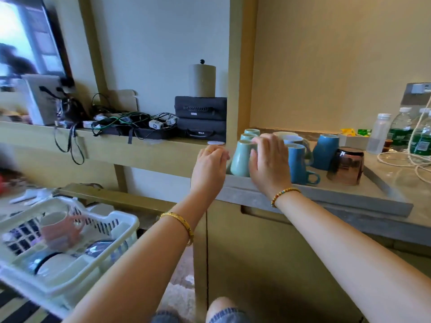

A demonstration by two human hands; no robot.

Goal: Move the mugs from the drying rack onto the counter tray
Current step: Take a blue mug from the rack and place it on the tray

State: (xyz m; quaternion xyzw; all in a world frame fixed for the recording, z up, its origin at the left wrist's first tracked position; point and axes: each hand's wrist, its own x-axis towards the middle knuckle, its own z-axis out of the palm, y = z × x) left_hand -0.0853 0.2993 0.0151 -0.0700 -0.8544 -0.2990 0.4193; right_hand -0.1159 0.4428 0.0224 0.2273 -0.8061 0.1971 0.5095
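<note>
A grey tray (326, 198) on the counter holds several upside-down mugs: pale green ones (240, 158) at its left end, blue ones (299, 165) in the middle and a shiny copper mug (347, 166) on the right. My right hand (268, 164) hovers with relaxed fingers just right of the front pale green mug, its fingertips at the mug's top. My left hand (208, 169) hangs loosely curled and empty just left of the tray. At lower left, a white drying rack (70, 259) still holds a pink mug (59, 227) and dark glassware (102, 249).
A wooden post (240, 66) rises right behind the tray's left end. The shelf to the left carries black cases (200, 120), a paper roll and tangled cables. Plastic bottles (401, 129) and white cords (417, 159) lie right of the tray.
</note>
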